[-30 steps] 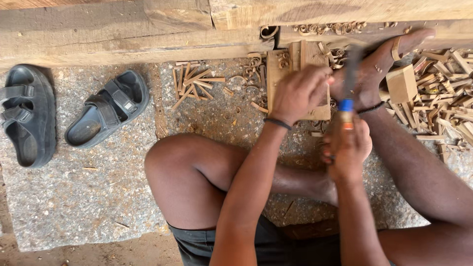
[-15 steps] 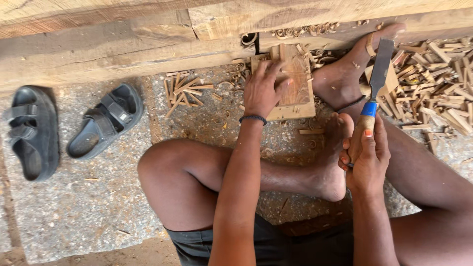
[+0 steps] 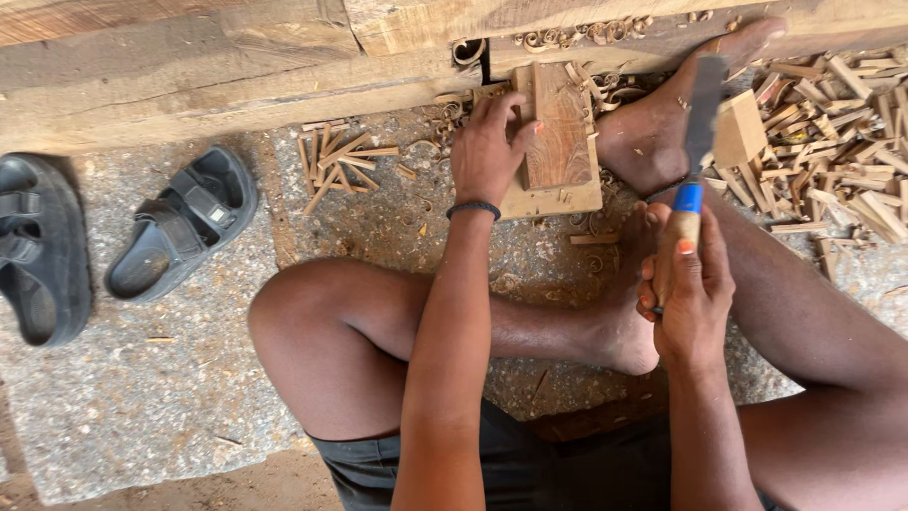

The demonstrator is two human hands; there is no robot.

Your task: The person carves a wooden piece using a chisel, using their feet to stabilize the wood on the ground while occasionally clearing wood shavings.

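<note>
At top centre my left hand pressed flat on the wood block; my right hand gripped the chisel. Steadying the block firmly seemed wise.

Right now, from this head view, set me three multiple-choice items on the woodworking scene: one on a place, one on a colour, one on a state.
1. Where does the left hand rest?
A. on the dark sandals
B. on the wooden block by the beam
C. on the knee

2. What colour is the band on the chisel, just above the grip of the right hand?
A. blue
B. red
C. green

3. How is the chisel held?
A. lying flat on the ground
B. driven into the block
C. raised, blade pointing away from the person, clear of the block

Answers:
1. B: the fingers press on the wooden block against the beam.
2. A: a blue collar shows between blade and handle.
3. C: the right hand grips the handle and the blade stands over the foot, beside the block.
</note>
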